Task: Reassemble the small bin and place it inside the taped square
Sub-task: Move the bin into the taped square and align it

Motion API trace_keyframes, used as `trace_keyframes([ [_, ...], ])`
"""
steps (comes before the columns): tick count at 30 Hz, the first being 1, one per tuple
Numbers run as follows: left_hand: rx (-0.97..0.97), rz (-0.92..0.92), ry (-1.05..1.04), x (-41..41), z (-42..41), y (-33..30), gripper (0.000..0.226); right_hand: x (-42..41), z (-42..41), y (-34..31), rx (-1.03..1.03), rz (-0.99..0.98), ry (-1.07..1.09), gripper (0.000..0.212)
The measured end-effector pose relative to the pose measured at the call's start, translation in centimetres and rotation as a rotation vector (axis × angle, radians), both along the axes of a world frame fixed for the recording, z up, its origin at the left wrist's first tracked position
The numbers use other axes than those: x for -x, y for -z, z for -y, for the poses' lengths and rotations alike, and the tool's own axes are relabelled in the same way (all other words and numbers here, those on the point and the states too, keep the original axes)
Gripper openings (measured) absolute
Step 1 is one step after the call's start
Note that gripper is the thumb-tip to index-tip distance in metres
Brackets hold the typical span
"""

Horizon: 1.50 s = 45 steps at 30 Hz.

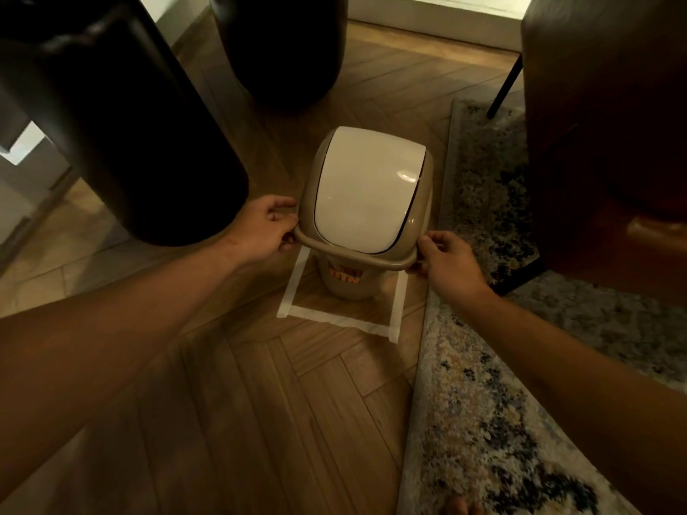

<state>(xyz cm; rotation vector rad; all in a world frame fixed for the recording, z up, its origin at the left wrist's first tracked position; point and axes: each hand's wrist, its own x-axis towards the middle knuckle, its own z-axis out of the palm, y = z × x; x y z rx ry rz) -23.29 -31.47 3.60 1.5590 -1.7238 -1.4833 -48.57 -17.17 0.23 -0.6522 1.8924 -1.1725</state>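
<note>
A small beige bin [344,286] with an orange label stands upright on the wooden floor, inside a square of white tape [334,320]. Its beige lid frame [422,202] with a white swing flap [366,187] sits on top of the bin body. My left hand [267,223] grips the lid's rim on the left side. My right hand [446,263] grips the rim on the right side. The far side of the taped square is hidden behind the bin.
A patterned rug [494,384] lies right of the square, its edge close to the tape. Dark rounded furniture [122,117] looms at the left, and a second dark piece [282,46] sits behind the bin. A brown chair [609,135] with a thin black leg [503,87] stands at the right.
</note>
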Motion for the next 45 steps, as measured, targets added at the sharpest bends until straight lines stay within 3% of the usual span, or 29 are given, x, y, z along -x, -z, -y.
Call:
trace_keyframes([
  [4, -0.010, -0.003, -0.023, -0.8, 0.2, 0.1, 0.039, -0.4, 0.4, -0.2, -0.019, 0.008, -0.023, 0.024],
  [12, -0.009, 0.010, 0.033, -0.8, -0.7, 0.2, 0.039, 0.7, -0.4, -0.7, -0.007, 0.027, -0.019, 0.011],
  [23, -0.067, -0.051, 0.034, -0.6, -1.8, -0.1, 0.039, 1.5, -2.0, -0.8, -0.036, 0.000, -0.041, 0.029],
  [39, -0.009, -0.053, -0.022, -0.3, -1.1, 0.4, 0.039, 0.7, -0.1, -0.6, -0.002, -0.059, -0.041, 0.028],
  [42, 0.011, -0.031, -0.035, -0.4, -1.2, 0.7, 0.038, 0.6, 0.0, -0.8, -0.010, -0.063, -0.045, 0.034],
  [45, 0.084, -0.027, -0.026, -0.8, -1.7, 1.6, 0.046, 0.7, -0.7, -1.1, 0.046, -0.116, -0.068, 0.055],
])
